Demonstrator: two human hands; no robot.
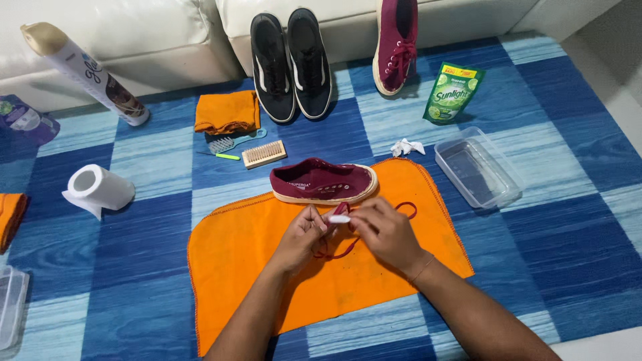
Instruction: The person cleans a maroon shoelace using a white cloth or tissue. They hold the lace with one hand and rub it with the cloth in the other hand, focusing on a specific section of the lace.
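Note:
A maroon sneaker point(324, 181) lies on its side on an orange cloth point(247, 247), its eyelets bare. Just in front of it, my left hand point(302, 235) and my right hand point(386, 230) meet over the cloth. Together they pinch a dark red shoelace point(405, 207) and a small white piece point(339, 218) between the fingertips. The lace loops out to the right and hangs below my hands.
A second maroon sneaker point(396, 41) and a pair of black sneakers point(290, 63) stand by the white sofa. A folded orange cloth point(227, 111), brushes point(263, 153), a green soap pouch point(453, 92), a clear tub point(476, 167), a paper roll point(98, 188) and a spray can point(87, 72) lie around on the blue checked mat.

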